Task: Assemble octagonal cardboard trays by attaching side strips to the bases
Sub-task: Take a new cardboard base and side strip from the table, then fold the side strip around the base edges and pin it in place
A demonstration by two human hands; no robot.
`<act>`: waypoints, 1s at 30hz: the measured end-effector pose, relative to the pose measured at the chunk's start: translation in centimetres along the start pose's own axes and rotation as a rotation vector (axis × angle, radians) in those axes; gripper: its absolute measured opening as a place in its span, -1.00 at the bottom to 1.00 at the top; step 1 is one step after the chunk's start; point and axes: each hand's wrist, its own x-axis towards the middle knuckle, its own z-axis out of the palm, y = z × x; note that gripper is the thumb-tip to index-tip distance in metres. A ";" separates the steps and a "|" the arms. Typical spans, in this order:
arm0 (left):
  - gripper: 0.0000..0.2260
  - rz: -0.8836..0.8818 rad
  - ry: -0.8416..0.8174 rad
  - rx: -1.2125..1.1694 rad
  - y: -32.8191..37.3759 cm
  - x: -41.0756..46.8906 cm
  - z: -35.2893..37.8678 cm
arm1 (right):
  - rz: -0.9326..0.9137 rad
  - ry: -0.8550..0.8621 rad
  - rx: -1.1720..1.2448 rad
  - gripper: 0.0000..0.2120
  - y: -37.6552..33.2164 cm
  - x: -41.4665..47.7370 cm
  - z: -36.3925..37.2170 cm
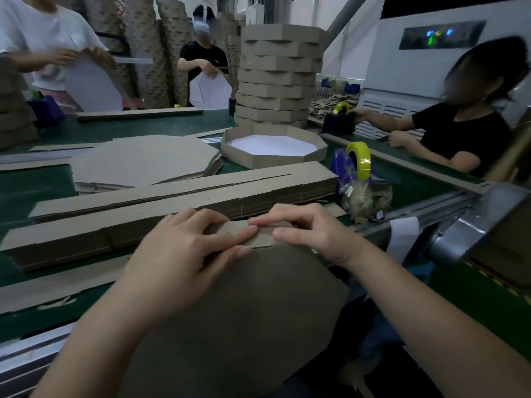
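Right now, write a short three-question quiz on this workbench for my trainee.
1. True or false: the finished tray on the green table is white inside.
2. What do the left hand and right hand pinch at the top edge of the base? A) a side strip B) scissors C) a glue bottle
3. Fill in: the tape roll to the right of the strip stack is ____.
Key: 1 true; 2 A; 3 yellow.
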 end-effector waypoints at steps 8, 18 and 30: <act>-0.56 -0.016 -0.008 -0.028 0.1 0.5 0.7 | 0.151 0.740 -0.214 -0.86 1.5 -1.7 -4.9; -0.53 -0.006 -0.016 -0.052 0.3 1.3 1.2 | 0.830 1.037 -0.211 -0.73 6.1 -2.6 -14.8; -0.55 -0.018 -0.008 -0.063 0.3 1.5 1.3 | 0.766 1.246 0.400 -0.80 6.3 -2.2 -15.9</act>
